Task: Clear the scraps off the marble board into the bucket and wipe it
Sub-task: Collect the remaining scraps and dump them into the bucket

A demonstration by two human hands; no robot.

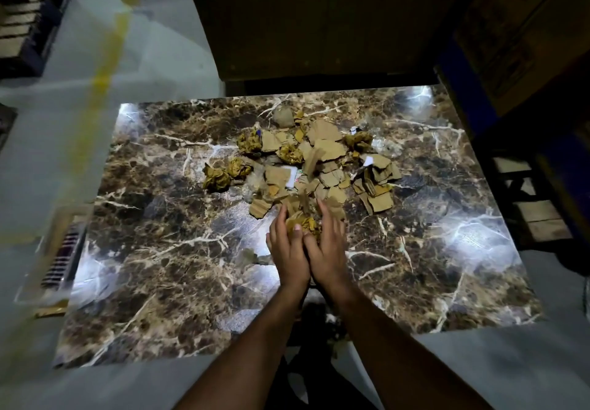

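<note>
At the middle of the marble board [159, 250], toward its near side, my left hand [287, 250] and my right hand [330, 250] are pressed side by side, fingers curved inward and cupped around a crumpled yellowish wad [303, 223] and a few cardboard bits at the near edge of the pile. The scraps [322, 160] lie in a loose heap just beyond my fingers, spreading toward the far side of the board: torn brown cardboard pieces, several crumpled yellow balls [218, 178] on the left of the heap, and a small white slip [368, 160] on the right. The board is dark brown with white veins and bright glare patches. A grey floor [143, 42] with a yellow stripe [105, 68] lies to the left. I see no bucket.
</note>
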